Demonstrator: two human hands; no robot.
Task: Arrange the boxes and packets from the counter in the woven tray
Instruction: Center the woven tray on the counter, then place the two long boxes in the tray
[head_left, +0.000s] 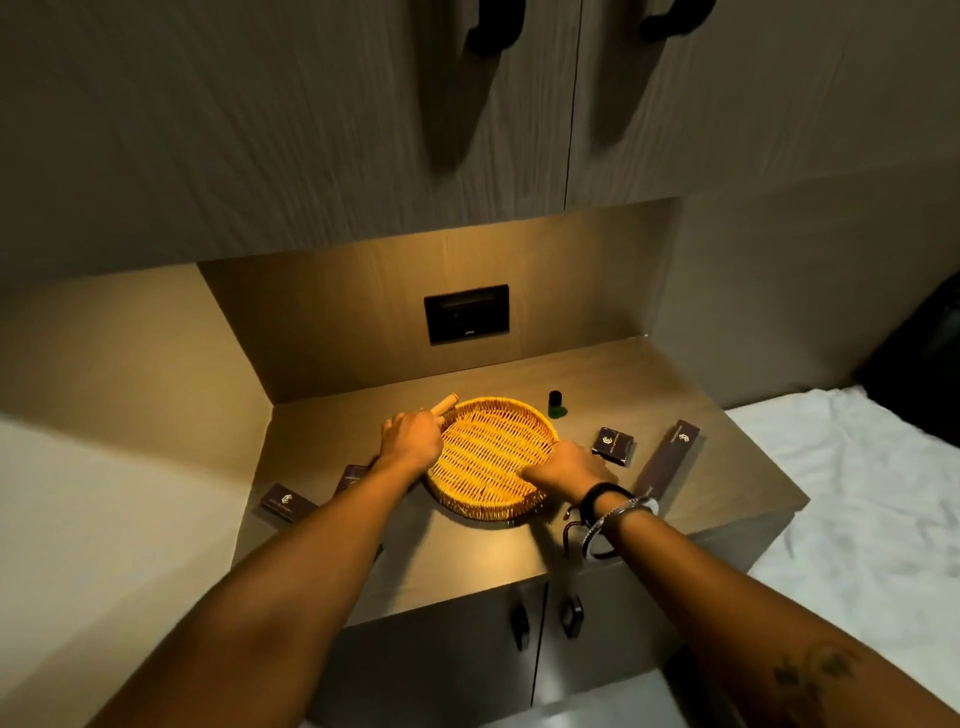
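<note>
A round woven tray (491, 457) lies on the counter with nothing inside it. My left hand (410, 439) grips its left rim, and my right hand (569, 470) grips its right rim. A small dark box (614, 446) sits to the right of the tray, and a long dark box (667, 460) lies beyond it. Left of the tray are a dark packet (287, 501) and another dark box (352, 477), partly hidden by my left forearm. A tan tube (448, 402) pokes out behind my left hand.
A small green bottle with a black cap (557, 405) stands just behind the tray. A black wall socket plate (466, 313) is set in the back panel. Cupboard doors hang overhead and below the counter (467, 561). A white bed (857, 493) lies to the right.
</note>
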